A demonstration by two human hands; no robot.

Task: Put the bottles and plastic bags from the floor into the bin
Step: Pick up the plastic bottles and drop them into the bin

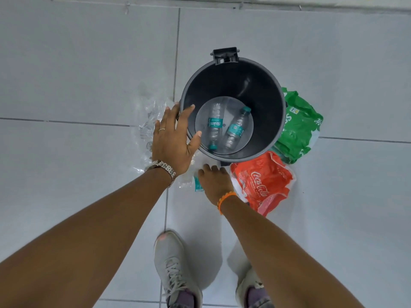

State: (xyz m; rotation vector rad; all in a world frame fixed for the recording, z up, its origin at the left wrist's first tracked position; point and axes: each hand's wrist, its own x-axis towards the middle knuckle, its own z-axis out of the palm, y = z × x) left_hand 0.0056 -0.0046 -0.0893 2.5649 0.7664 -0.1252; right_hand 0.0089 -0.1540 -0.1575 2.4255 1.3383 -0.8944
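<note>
A dark grey round bin (262, 85) stands open on the tiled floor. Two clear bottles with teal labels (215, 125) (235, 130) lie on its bottom. My left hand (173, 138) hovers over the bin's left rim, fingers spread and holding nothing. My right hand (214, 181) is down at the bin's front edge, fingers curled over a third clear bottle (196, 185) on the floor; most of that bottle is hidden. On the floor, a clear plastic bag (146, 125) lies left of the bin, a red Coca-Cola bag (262, 185) at its front right, and a green bag (298, 127) to its right.
The bin's black lid hinge (225, 54) sticks out at its far side. My two grey shoes (171, 263) (246, 285) stand on the tiles just in front of the bin. A wall base runs along the top of the view.
</note>
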